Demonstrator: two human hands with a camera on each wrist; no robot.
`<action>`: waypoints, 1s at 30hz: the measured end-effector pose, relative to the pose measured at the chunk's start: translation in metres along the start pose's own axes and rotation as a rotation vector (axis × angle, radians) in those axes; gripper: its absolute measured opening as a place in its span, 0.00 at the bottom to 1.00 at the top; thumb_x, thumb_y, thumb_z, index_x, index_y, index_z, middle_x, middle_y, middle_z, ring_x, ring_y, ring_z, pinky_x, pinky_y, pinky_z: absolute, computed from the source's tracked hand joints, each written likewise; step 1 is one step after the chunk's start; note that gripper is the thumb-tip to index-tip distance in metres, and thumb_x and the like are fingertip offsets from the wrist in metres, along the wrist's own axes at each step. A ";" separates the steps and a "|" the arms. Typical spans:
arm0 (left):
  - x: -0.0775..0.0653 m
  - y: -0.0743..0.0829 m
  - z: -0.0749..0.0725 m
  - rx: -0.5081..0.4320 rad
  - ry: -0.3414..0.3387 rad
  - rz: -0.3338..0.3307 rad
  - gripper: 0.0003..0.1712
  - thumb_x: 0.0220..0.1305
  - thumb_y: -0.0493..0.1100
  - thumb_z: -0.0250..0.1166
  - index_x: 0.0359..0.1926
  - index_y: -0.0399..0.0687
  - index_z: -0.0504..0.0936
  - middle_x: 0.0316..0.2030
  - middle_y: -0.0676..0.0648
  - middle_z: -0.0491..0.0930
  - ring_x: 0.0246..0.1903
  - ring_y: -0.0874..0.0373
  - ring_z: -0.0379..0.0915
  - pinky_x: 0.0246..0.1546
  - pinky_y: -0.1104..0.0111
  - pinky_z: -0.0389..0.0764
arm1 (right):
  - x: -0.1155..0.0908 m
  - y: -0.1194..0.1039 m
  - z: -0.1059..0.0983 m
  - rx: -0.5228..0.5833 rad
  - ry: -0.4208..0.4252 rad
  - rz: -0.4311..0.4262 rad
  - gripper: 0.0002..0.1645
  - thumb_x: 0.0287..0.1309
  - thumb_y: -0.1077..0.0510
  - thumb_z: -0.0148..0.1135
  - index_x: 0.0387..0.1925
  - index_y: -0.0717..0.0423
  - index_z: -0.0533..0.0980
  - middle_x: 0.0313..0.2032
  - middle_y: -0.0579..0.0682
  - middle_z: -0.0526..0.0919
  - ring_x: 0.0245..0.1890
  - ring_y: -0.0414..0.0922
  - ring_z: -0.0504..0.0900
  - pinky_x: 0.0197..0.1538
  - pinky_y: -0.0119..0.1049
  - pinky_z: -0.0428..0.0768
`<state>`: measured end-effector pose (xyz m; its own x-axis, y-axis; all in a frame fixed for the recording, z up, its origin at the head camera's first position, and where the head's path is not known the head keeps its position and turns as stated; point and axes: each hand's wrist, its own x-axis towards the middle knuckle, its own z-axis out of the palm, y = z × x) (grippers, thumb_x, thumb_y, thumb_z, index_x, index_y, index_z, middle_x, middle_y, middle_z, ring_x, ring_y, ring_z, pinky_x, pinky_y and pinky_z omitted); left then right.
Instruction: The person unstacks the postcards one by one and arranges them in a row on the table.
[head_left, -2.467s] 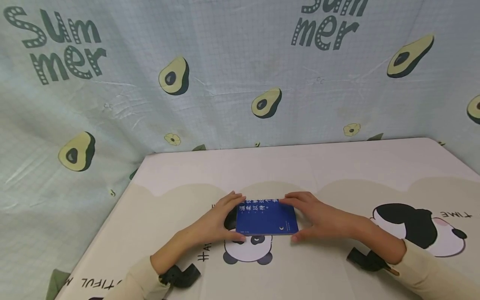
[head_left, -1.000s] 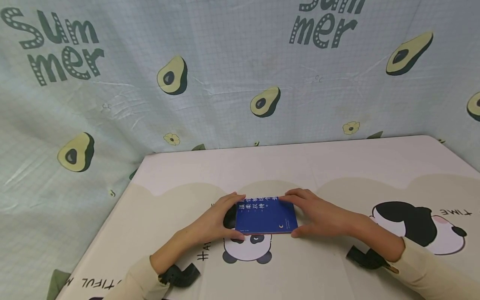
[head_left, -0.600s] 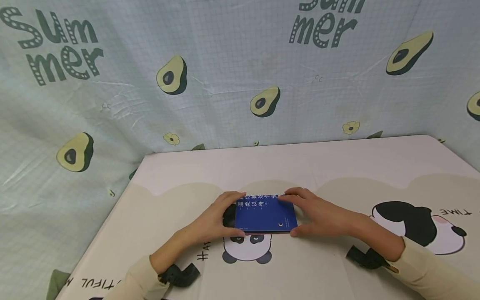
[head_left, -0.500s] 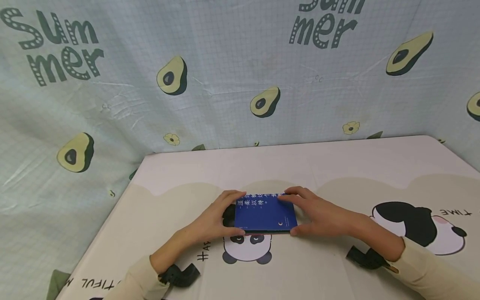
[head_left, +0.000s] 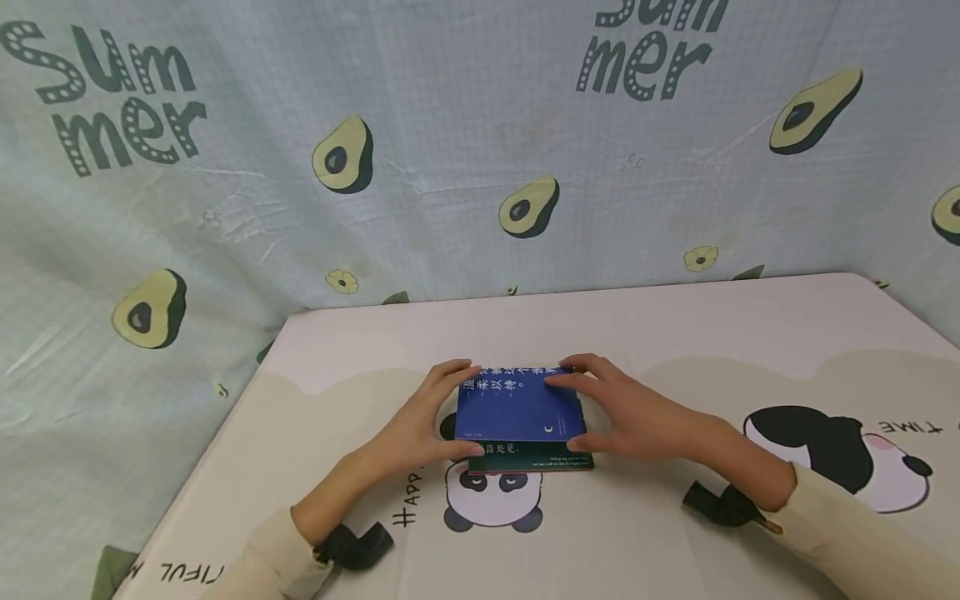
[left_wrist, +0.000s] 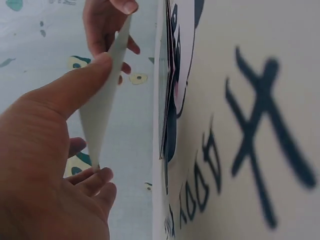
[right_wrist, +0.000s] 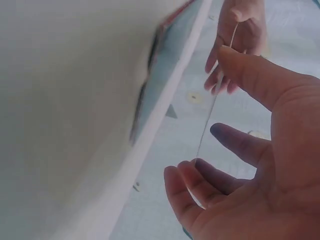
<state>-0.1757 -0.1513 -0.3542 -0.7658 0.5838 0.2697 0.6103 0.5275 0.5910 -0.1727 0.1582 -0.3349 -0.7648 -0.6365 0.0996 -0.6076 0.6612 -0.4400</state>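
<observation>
A thin blue booklet (head_left: pixel 517 408) with white characters and a small moon is held level between both hands. My left hand (head_left: pixel 423 425) pinches its left end, thumb on the near edge and fingers at the far edge. The right hand (head_left: pixel 637 412) grips the other end the same way. In the left wrist view the booklet's pale underside (left_wrist: pixel 102 112) shows, raised off the pile. Below it a dark green booklet (head_left: pixel 532 457) with pale print peeks out along the near side. It tops a low stack of thin booklets (left_wrist: pixel 166 95) on the table, mostly hidden from above.
The pale tablecloth (head_left: pixel 637 533) carries printed pandas and lettering; one panda face (head_left: pixel 492 500) lies just in front of the stack. Behind the table hangs a light curtain (head_left: pixel 435 225) with avocado prints. Black wrist mounts (head_left: pixel 356 547) sit by the sleeves.
Both hands have raised the blue booklet from the pile and carried it slightly away and left. The green booklet beneath has come into sight along the near side.
</observation>
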 end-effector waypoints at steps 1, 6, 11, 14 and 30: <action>0.000 0.000 -0.001 -0.006 0.013 -0.005 0.53 0.46 0.48 0.78 0.70 0.45 0.59 0.69 0.41 0.52 0.68 0.45 0.51 0.62 0.47 0.62 | 0.002 -0.001 -0.001 0.002 0.004 -0.001 0.44 0.52 0.45 0.70 0.69 0.44 0.63 0.69 0.53 0.55 0.66 0.55 0.60 0.58 0.50 0.72; 0.002 -0.002 -0.009 -0.025 0.080 -0.022 0.53 0.47 0.48 0.78 0.71 0.47 0.59 0.70 0.43 0.52 0.69 0.48 0.50 0.63 0.48 0.60 | 0.014 -0.004 -0.007 0.024 0.036 -0.033 0.43 0.52 0.45 0.71 0.68 0.46 0.65 0.69 0.53 0.55 0.66 0.55 0.59 0.59 0.50 0.72; 0.004 -0.007 -0.016 -0.043 0.133 -0.035 0.54 0.47 0.47 0.78 0.72 0.49 0.57 0.71 0.45 0.51 0.70 0.50 0.48 0.65 0.50 0.57 | 0.026 -0.006 -0.009 0.012 0.066 -0.061 0.42 0.52 0.46 0.71 0.66 0.47 0.66 0.68 0.55 0.56 0.66 0.56 0.59 0.60 0.52 0.70; 0.005 -0.011 -0.021 -0.079 0.160 -0.037 0.54 0.48 0.45 0.77 0.72 0.49 0.56 0.71 0.44 0.52 0.69 0.49 0.49 0.66 0.51 0.56 | 0.034 -0.006 -0.010 0.015 0.079 -0.056 0.42 0.51 0.46 0.71 0.66 0.47 0.67 0.68 0.55 0.56 0.66 0.55 0.59 0.60 0.52 0.71; 0.009 -0.032 -0.055 -0.061 0.254 -0.154 0.48 0.52 0.46 0.74 0.71 0.55 0.60 0.72 0.56 0.54 0.71 0.54 0.46 0.67 0.47 0.51 | 0.081 -0.010 -0.016 0.032 0.108 -0.080 0.42 0.50 0.45 0.71 0.65 0.50 0.68 0.68 0.56 0.57 0.67 0.54 0.56 0.63 0.52 0.67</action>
<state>-0.2133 -0.1966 -0.3288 -0.8792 0.3225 0.3508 0.4759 0.5549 0.6824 -0.2320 0.1063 -0.3086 -0.7342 -0.6388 0.2302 -0.6615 0.5964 -0.4548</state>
